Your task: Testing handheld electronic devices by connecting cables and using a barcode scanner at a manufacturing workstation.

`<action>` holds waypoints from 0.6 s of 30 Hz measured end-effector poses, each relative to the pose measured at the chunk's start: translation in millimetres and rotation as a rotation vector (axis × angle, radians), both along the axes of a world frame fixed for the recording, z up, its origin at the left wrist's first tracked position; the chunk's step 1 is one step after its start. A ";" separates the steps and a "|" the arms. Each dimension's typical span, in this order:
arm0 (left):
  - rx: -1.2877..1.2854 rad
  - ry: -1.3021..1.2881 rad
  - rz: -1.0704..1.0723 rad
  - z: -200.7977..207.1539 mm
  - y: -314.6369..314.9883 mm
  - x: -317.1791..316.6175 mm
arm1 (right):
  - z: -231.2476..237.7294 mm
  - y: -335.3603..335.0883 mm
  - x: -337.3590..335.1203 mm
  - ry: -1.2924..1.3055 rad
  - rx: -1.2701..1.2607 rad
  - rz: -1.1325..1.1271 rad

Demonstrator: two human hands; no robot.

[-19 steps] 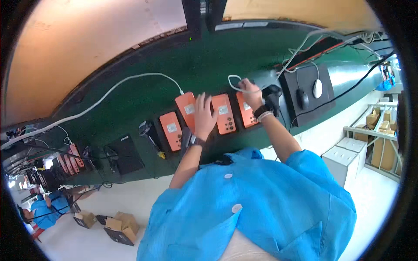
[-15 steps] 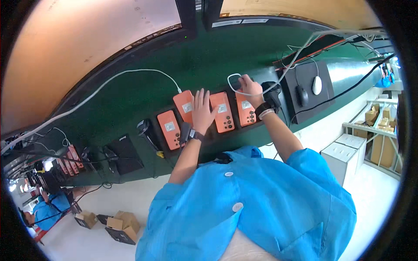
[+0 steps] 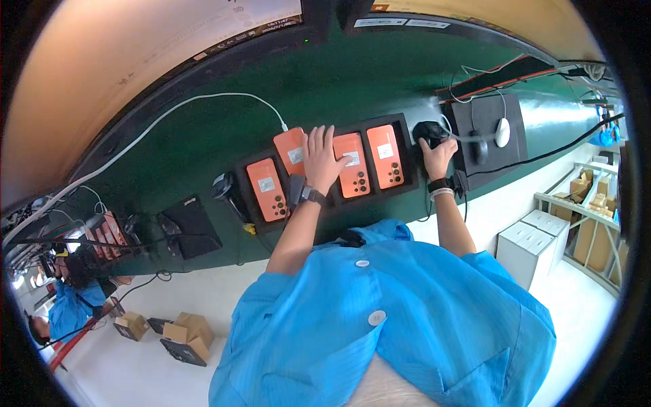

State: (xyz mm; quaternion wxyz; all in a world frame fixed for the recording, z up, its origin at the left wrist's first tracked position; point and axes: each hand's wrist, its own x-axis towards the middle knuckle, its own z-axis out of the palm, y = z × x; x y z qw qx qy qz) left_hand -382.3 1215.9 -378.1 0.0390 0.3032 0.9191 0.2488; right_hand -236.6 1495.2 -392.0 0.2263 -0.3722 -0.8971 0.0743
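Several coral-orange phones [image 3: 268, 190] with white labels lie in a dark tray [image 3: 409, 146], camera lenses toward me. A white cable is plugged into the far end of the second phone [image 3: 290, 146] from the left. My left hand [image 3: 322, 163] rests open across that phone, its fingers stretched out and its thumb reaching the third phone [image 3: 349, 178]. Right of the tray, my right hand [image 3: 439, 154] is closed round a black scanner-like device [image 3: 428, 131], partly hidden by the fingers. A blurred white cable [image 3: 475, 139] runs beside this hand.
Two monitors [image 3: 203, 68] stand along the far side of the green table [image 3: 359, 81]. A black barcode scanner [image 3: 232, 193] lies left of the tray. At the right, a black mouse [image 3: 479, 148] and a white mouse [image 3: 502, 133] sit on a dark mat [image 3: 519, 112]. Cartons [image 3: 190, 336] stand on the floor.
My right hand has left the rightmost phone and the cable end there, moving right onto the black device. The white cable has swung right too. My left hand stays on the second phone.
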 end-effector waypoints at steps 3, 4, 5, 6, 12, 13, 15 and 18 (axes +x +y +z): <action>-0.016 -0.015 0.004 -3.5 0.1 0.3 | -0.8 2.1 15.0 -0.015 -0.442 -0.161; -0.016 -0.011 0.002 -4.8 -0.6 0.9 | 3.1 -1.1 17.9 -0.011 -0.442 -0.162; -0.021 -0.020 0.007 -6.1 -1.9 1.7 | 7.2 -4.8 21.8 -0.006 -0.543 -0.136; -0.024 -0.029 0.011 -6.7 -2.6 3.0 | 15.8 -12.8 24.1 0.000 -0.642 -0.110; -0.024 -0.017 0.013 -6.0 2.0 0.4 | 55.5 -110.9 23.6 -0.032 -0.769 0.417; 0.001 0.014 0.020 -6.3 3.3 -0.2 | 60.7 -124.2 16.9 0.003 -0.684 0.526; 0.011 0.053 0.019 -5.6 6.7 -3.5 | 42.3 -131.9 10.2 -0.044 -0.681 0.543; 0.036 0.098 0.024 0.6 11.5 -6.8 | 65.3 -137.6 -4.8 -0.060 -0.782 0.492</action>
